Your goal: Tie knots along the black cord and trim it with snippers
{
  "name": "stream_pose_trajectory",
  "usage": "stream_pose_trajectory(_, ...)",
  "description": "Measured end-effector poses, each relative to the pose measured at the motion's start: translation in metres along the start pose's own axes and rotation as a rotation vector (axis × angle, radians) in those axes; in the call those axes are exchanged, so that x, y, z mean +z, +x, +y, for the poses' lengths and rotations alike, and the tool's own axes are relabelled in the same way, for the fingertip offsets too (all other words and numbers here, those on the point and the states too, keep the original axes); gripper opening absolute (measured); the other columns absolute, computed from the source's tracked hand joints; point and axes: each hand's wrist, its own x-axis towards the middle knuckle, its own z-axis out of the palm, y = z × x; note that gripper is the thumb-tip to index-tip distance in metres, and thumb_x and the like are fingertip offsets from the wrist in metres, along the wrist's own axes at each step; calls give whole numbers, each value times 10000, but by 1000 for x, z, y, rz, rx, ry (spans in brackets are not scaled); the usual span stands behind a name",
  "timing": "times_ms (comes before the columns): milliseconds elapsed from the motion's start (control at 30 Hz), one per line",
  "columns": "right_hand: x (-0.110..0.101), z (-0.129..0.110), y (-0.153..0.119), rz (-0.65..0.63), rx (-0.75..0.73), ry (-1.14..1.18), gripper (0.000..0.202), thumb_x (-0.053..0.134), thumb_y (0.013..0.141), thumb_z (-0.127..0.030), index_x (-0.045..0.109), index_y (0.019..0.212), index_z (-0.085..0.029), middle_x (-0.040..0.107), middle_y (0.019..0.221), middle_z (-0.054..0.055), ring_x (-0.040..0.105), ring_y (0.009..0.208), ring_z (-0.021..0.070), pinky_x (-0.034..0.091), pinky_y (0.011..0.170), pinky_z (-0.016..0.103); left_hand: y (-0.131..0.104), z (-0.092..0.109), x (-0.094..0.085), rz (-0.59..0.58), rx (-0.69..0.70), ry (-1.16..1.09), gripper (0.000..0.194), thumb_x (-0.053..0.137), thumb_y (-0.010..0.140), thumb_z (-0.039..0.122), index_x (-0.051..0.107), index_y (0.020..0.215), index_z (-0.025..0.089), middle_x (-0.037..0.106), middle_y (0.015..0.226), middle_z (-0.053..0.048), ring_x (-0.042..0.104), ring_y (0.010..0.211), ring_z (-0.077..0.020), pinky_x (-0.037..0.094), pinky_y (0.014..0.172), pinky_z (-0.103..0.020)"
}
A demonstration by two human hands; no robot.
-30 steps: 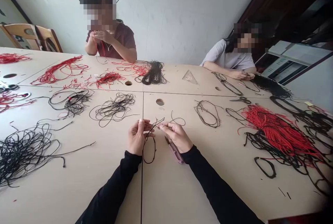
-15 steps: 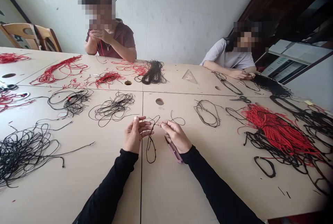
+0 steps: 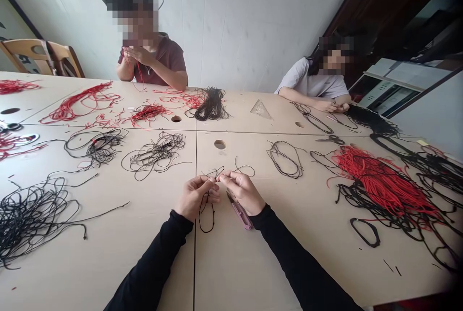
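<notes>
- Here we are over the pale table [image 3: 227, 272], and the black cord [image 3: 213, 212] is at the centre, up in the hands, its loop hanging below the left fingers.
- We see the left hand [image 3: 197, 197] pinching that cord between thumb and forefinger, the other fingers bent beside the loop.
- Now the right hand [image 3: 244, 193]: thumb and forefinger closed narrow, right up against the left fingertips (whether a strand sits between them, we cannot tell; it is too small).
- Under the right hand, we spot the pink snips [image 3: 241, 214] lying on the table, just beside the wrist.
- Just beyond the right fingers, we find a thin curl [image 3: 253, 171]; farther right lies a black coil [image 3: 295, 175].
- Over on the left, we have a black bundle [image 3: 159, 151] and, nearer, a tangled black pile [image 3: 25, 217].
- Out right, we get the red bundle [image 3: 383, 176] with black strands about it, the scissors [image 3: 331, 140] near its far end and a small loop [image 3: 378, 238] on the near side.
- Across the table, we watch one person in dark red [image 3: 171, 58] with red strands at the hands, and another in a pale shirt [image 3: 304, 79], hands by a dark heap [image 3: 372, 119].
</notes>
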Motion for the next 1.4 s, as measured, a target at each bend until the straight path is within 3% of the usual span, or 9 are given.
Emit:
stream_pose_trajectory(100, -1, 1, 0, 21, -22, -41, 330, 563, 830, -464, 651, 851, -147, 514, 582, -23, 396, 495, 88, 314, 499, 229, 0, -2, 1, 48, 51, 2, 296, 780, 639, 350, 599, 701, 124, 608, 661, -14, 570, 543, -101, 550, 548, -264)
stream_pose_trajectory(233, -1, 0, 0, 39, -35, -62, 357, 568, 822, -487, 644, 873, -142, 552, 593, -15, 426, 496, 89, 338, 503, 224, 0, -2, 4, 44, 65, 34, 310, 793, 614, 353, 603, 700, 124, 619, 651, -16, 575, 531, -104, 552, 545, -272)
stream_pose_trajectory(467, 0, -1, 1, 38, -85, -17, 334, 570, 817, -475, 628, 802, -147, 636, 718, 41, 580, 677, 156, 450, 663, 274, -2, -2, 8, 8, 26, 87, 330, 797, 599, 377, 609, 681, 118, 657, 648, -56, 619, 528, -140, 539, 518, -267)
stream_pose_trajectory(600, 0, -2, -1, 66, -106, -44, 323, 567, 819, -473, 623, 774, -158, 571, 621, 6, 499, 567, 124, 395, 562, 245, -2, -2, 8, 19, 14, 121, 345, 798, 594, 394, 599, 665, 121, 645, 601, -50, 608, 493, -140, 530, 500, -266)
stream_pose_trajectory(700, -2, -2, -2, 128, -105, -90, 332, 562, 820, -491, 622, 773, -168, 387, 502, -49, 294, 454, 83, 246, 454, 232, -1, -4, 6, 24, 26, 144, 342, 786, 609, 403, 595, 663, 125, 640, 603, -44, 599, 497, -136, 535, 507, -276)
stream_pose_trajectory(800, -3, -1, -1, 146, -102, -106, 354, 549, 819, -520, 622, 806, -174, 266, 497, -68, 205, 456, 81, 180, 443, 236, 0, -6, 5, 17, 40, 158, 332, 771, 633, 403, 593, 670, 124, 635, 624, -41, 591, 513, -132, 540, 518, -286)
stream_pose_trajectory(967, -2, 1, -1, 97, -55, -111, 372, 525, 830, -536, 585, 900, -176, 261, 505, -82, 199, 451, 81, 184, 437, 228, 0, -5, 5, 79, 91, 73, 296, 763, 650, 373, 617, 713, 124, 616, 677, -26, 585, 588, -125, 541, 558, -279)
stream_pose_trajectory(1167, 2, 0, -4, 118, -107, -177, 323, 535, 836, -490, 576, 829, -170, 274, 529, -73, 227, 479, 83, 214, 458, 228, 1, -3, 5, 127, 182, -65, 238, 784, 623, 312, 641, 651, 124, 592, 736, -22, 533, 612, -94, 503, 570, -239)
stream_pose_trajectory(1400, 16, -1, -6, -2, -135, -181, 295, 568, 811, -452, 599, 757, -164, 370, 596, -38, 307, 546, 101, 269, 501, 237, 1, -4, 8, 144, 196, -136, 238, 794, 607, 322, 649, 611, 134, 648, 757, -39, 599, 784, -144, 474, 777, -267)
